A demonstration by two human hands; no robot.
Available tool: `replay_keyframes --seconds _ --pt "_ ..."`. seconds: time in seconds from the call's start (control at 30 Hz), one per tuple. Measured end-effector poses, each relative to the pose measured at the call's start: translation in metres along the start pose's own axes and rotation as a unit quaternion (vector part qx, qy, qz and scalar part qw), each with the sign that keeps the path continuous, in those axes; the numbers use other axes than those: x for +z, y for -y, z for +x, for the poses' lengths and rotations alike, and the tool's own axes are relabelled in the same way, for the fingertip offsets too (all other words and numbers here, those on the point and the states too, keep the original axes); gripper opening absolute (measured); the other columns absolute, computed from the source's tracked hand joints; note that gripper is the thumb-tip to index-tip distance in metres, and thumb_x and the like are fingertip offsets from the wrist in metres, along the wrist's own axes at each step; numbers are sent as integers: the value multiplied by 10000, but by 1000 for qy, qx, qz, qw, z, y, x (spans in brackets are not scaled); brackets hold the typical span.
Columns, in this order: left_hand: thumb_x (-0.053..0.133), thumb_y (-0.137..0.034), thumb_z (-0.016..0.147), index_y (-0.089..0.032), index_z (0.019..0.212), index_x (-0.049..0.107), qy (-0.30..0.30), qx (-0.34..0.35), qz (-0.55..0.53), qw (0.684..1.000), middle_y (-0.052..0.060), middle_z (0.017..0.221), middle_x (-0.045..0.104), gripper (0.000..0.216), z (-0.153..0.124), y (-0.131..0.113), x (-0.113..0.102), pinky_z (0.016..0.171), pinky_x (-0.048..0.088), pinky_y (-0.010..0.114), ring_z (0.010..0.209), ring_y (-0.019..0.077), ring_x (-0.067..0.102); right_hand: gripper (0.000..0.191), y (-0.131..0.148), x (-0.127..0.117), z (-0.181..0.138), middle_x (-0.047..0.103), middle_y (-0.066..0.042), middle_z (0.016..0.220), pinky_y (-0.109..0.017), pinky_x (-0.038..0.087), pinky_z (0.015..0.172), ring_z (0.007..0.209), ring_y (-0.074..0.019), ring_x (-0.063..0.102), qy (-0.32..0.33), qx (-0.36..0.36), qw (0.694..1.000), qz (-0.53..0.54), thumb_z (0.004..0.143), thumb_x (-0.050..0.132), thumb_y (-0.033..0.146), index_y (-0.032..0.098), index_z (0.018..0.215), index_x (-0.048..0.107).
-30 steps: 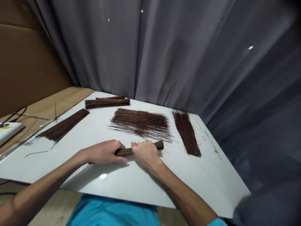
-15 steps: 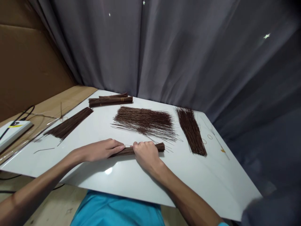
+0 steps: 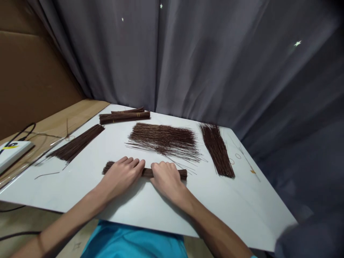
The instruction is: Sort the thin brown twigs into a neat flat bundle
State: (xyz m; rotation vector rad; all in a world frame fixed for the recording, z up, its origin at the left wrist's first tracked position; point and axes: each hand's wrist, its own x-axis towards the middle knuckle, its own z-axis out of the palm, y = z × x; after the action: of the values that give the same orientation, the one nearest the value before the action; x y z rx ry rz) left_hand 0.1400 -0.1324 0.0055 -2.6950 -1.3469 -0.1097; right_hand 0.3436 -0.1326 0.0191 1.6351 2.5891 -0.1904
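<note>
A bundle of thin dark brown sticks (image 3: 147, 172) lies crosswise near the front of the white table. My left hand (image 3: 125, 173) is wrapped over its left half, and my right hand (image 3: 167, 177) grips it right of the middle. Both ends of the bundle stick out past my hands. Just beyond it, a loose spread of the same sticks (image 3: 163, 138) lies flat, with several stray ones along its near side.
Another loose pile of sticks (image 3: 218, 152) lies at the right, beside thin rings (image 3: 238, 156). A fanned pile (image 3: 76, 145) lies at the left. Banded bundles (image 3: 125, 117) rest at the back. A white box with a cable (image 3: 14, 152) stands far left; a grey curtain (image 3: 188, 64) hangs behind.
My left hand has gone from flat fingers on the bundle to a closed grip around it. The bundle's left end now shows. My right hand stays on it.
</note>
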Motion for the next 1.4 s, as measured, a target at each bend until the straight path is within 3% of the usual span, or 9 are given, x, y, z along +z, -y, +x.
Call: replay_keyframes --seconds 0.17,0.33,0.47,0.63,0.73,0.83,0.93,1.1,1.4 --pt "442 -227 1087 -173 958 646 -10 -36 -30 999 100 869 706 248 -4 -14 16 752 422 401 756 258 643 531 4 5 -2 796 -132 898 -340 504 715 849 -295 770 -3 -26 998 49 1023 593 675 180 935 763" --pt "470 -273 1085 -177 936 636 -9 -22 -42 999 100 863 694 243 -4 -4 28 707 420 382 762 257 649 666 5 6 -3 792 -143 869 -332 477 684 815 -291 769 0 -41 997 58 1027 495 767 167 917 761" --pt "474 -266 1086 -178 897 625 -14 16 -19 1000 98 848 677 258 -5 3 29 693 416 382 754 254 633 596 7 2 -6 793 -138 889 -346 480 679 821 -303 774 -6 -54 998 43 1072 481 686 161 970 743" --pt "418 -229 1107 -171 925 648 -44 27 -13 999 97 847 678 298 -9 3 35 703 431 394 781 246 632 302 8 -5 -14 795 -123 941 -357 509 728 844 -300 776 5 -104 995 1 1084 580 406 126 1124 686" --pt "438 -237 1104 -179 896 653 -72 27 -4 997 99 847 680 305 -11 0 40 705 438 405 793 251 623 222 6 -5 -18 786 -116 941 -360 519 738 838 -290 770 -9 -122 992 -27 1079 562 300 114 1157 656" --pt "439 -220 1102 -181 890 656 -80 32 12 996 98 846 678 306 -12 -2 44 706 434 416 787 257 617 232 3 -2 -19 776 -138 986 -365 526 752 889 -294 756 -28 -126 990 -52 1084 571 320 112 1152 651" --pt "432 -214 1107 -180 907 659 -73 32 19 997 96 855 679 304 -11 -2 44 715 420 410 795 255 621 350 -2 1 -17 768 -155 1026 -396 532 849 976 -315 730 -53 -137 987 -71 1083 603 455 116 1150 659" --pt "426 -229 1109 -182 929 667 -61 17 34 997 94 867 683 305 -9 -3 41 722 407 412 825 269 628 533 -12 1 -14 758 -167 1040 -424 503 946 1035 -310 691 -82 -157 982 -68 1110 477 607 114 1146 677" --pt "386 -268 1134 -184 949 672 -48 -8 23 999 86 908 716 350 -5 -4 39 750 422 410 853 250 653 227 -35 -11 -14 699 -89 1083 -351 479 900 989 -234 658 -88 -198 976 -36 1136 540 319 164 1095 701"
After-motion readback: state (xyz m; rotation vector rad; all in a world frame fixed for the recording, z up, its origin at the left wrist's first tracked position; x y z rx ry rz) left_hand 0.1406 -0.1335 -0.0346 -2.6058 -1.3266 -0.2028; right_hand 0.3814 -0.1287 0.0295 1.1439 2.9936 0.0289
